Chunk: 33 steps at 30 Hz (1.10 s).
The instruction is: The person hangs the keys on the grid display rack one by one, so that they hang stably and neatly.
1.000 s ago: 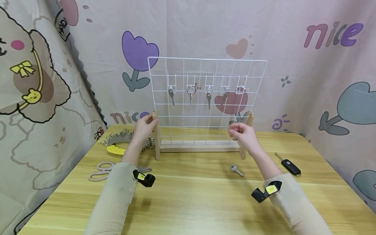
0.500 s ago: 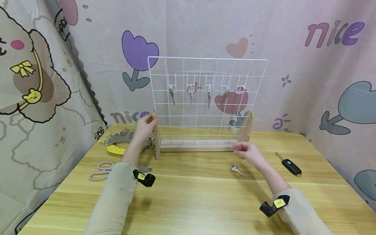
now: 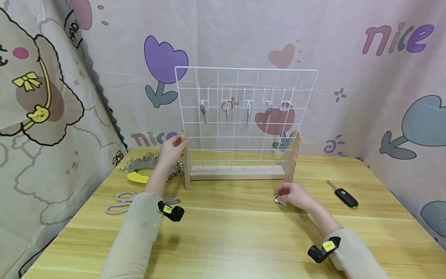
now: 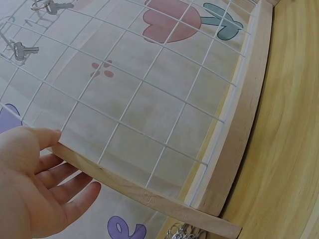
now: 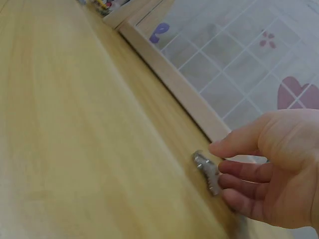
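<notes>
A white wire grid rack (image 3: 238,149) stands upright on wooden feet. My left hand (image 3: 171,150) pinches the top of its left wooden post (image 4: 144,199), thumb on one side and fingers on the other. At the rack's right foot, my right hand (image 3: 296,195) hovers low over a small silver key (image 5: 207,172) lying on the table. Thumb and fingers are apart, with fingertips right beside the key and nothing gripped. Several keys, among them a key on a ring (image 3: 227,110), hang from white hooks on the grid; the rightmost hook (image 3: 287,105) carries no key.
A black car key (image 3: 346,197) lies to the right on the wooden table (image 3: 223,240). Pink scissors (image 3: 118,209) lie at the left, partly behind the left arm. Beyond them is a metal chain heap (image 3: 150,157) with a yellow piece (image 3: 137,177).
My right hand has come down from the rack's right side to the silver key on the table. The left hand has stayed on the left post.
</notes>
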Motion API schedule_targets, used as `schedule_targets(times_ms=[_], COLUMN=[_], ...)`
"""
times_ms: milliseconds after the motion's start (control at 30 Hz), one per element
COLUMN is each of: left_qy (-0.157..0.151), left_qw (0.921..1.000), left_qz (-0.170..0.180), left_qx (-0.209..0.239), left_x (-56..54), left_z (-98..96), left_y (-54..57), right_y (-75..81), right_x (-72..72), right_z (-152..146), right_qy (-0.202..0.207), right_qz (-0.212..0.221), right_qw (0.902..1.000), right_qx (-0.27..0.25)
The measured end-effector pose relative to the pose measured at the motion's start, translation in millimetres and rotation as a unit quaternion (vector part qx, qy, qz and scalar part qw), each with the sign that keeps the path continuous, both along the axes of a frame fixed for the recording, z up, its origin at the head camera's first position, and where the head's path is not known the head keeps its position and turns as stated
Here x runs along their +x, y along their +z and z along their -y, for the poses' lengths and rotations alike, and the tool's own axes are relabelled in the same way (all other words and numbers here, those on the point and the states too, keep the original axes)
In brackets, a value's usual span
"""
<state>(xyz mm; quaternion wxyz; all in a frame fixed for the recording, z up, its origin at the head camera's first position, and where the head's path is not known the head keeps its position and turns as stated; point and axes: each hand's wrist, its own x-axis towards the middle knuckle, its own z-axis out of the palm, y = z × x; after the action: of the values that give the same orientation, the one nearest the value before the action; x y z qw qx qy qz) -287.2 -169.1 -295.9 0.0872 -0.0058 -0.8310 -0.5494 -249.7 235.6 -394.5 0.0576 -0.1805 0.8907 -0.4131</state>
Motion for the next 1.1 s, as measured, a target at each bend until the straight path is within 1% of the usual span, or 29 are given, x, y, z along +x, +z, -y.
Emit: schedule_targets(times_ms=[133, 333, 600, 767, 933, 1100], left_qy=[-0.002, -0.004, -0.002, -0.005, -0.006, -0.006], left_qw=[1.0000, 0.9999, 1.0000, 1.0000, 0.9998, 0.9997], left_qz=[0.000, 0.004, 0.001, 0.002, 0.003, 0.002], left_qx=[0.003, 0.011, -0.004, 0.006, 0.018, 0.022], left_x=[0.1, 0.4, -0.7, -1.4, -2.1, -2.8], left_z=[-0.2, -0.8, -0.4, -0.4, 0.3, 0.6], left_y=[0.0, 0.2, -0.5, -0.7, -1.1, -2.0], right_y=[-3.8, -3.6, -3.8, -2.9, -0.5, -0.8], right_x=[0.6, 0.8, 0.5, -0.1, 1.4, 2.8], right_z=[2.6, 5.7, 7.0, 6.7, 6.6, 6.2], right_qy=[0.009, 0.037, 0.036, 0.036, 0.040, 0.047], right_qz=[-0.002, -0.018, -0.021, -0.018, -0.037, -0.040], right_qw=[0.9999, 0.9989, 0.9973, 0.9969, 0.9950, 0.9950], right_qx=[0.005, 0.025, 0.061, 0.067, 0.084, 0.079])
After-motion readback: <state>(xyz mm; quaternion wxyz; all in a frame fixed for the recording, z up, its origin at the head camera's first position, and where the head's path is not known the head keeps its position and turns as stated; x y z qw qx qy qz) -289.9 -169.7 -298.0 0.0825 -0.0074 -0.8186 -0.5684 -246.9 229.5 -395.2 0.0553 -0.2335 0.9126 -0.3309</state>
